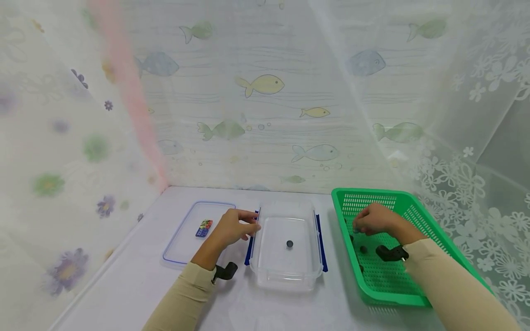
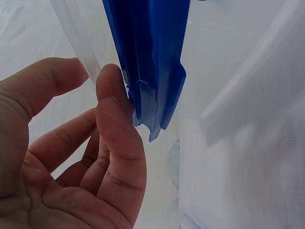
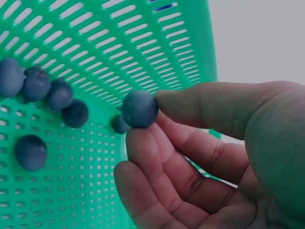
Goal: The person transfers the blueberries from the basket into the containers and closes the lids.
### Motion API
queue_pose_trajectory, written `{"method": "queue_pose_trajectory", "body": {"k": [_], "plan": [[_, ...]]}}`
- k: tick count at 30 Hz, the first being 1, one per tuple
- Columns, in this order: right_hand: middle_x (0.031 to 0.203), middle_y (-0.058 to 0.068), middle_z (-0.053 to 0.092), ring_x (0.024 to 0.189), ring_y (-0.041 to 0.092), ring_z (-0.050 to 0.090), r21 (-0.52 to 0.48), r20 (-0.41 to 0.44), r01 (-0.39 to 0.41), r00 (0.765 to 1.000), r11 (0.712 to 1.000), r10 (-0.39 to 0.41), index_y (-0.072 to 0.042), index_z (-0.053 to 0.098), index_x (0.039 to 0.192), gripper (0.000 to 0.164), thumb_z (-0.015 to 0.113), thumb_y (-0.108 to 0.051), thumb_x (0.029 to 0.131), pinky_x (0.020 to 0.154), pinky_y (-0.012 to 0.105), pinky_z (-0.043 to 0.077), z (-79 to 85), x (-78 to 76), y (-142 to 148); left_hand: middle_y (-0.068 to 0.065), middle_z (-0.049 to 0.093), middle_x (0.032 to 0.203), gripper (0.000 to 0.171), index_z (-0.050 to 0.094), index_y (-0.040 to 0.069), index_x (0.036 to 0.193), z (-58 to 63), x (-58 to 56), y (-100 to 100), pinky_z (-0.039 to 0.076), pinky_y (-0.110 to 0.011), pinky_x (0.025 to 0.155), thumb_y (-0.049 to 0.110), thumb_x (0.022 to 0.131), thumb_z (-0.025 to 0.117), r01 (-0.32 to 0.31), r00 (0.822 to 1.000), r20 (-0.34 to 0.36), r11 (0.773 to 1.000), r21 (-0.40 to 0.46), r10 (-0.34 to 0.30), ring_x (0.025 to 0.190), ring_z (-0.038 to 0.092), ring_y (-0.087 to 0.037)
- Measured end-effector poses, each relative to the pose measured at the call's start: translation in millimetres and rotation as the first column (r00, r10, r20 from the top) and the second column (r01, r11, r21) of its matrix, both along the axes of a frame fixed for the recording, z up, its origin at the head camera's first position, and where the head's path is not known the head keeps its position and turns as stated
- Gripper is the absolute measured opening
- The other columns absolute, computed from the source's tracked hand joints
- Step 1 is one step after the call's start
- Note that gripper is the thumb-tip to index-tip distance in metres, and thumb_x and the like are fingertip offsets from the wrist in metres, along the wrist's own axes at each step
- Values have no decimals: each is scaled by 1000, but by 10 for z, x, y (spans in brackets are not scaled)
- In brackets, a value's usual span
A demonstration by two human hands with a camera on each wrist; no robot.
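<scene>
A blueberry is pinched between the thumb and fingers of my right hand, over the left side of the green basket. Several other blueberries lie in the basket near its left wall. My left hand is at the left rim of a clear plastic container. In the left wrist view its thumb and fingers hold the container's wall beside the blue side latch. A single blueberry lies on the container's floor.
To the left of the container lies a clear lid with a blue seal and a small printed label. Another blue latch hangs out on the container's right side. A fish-patterned curtain stands behind the white table.
</scene>
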State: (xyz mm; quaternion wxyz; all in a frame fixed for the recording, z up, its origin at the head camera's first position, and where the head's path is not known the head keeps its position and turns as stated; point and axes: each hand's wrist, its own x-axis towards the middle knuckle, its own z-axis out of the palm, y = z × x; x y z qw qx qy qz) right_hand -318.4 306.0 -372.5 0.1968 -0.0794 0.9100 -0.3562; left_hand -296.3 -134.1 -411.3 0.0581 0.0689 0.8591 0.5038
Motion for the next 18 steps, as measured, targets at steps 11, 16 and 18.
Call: {"method": "queue_pose_trajectory", "body": {"k": [11, 16, 18], "plan": [[110, 14, 76, 100, 23, 74, -100, 12, 34, 999, 994, -33, 8, 69, 123, 35, 64, -19, 101, 88, 40, 62, 152, -2, 22, -5, 74, 104, 44, 71, 6, 131, 3, -6, 6, 63, -33, 68, 21, 90, 80, 6, 1000, -5, 1000, 13, -5, 74, 73, -17], [110, 11, 77, 104, 25, 74, -143, 14, 42, 999, 989, -41, 9, 67, 126, 39, 64, -21, 101, 89, 40, 62, 230, 4, 17, -5, 74, 104, 43, 72, 7, 130, -3, -6, 9, 64, -33, 68, 21, 90, 81, -3, 1000, -3, 1000, 15, 3, 74, 73, -16], [111, 10, 76, 105, 26, 73, -152, 19, 44, 999, 987, -42, 9, 66, 128, 41, 65, -22, 101, 90, 40, 62, 263, 6, 4, -6, 74, 104, 42, 72, 8, 130, -4, -4, 10, 64, -33, 68, 21, 90, 81, -4, 1000, -5, 1000, 16, 4, 74, 73, -16]]}}
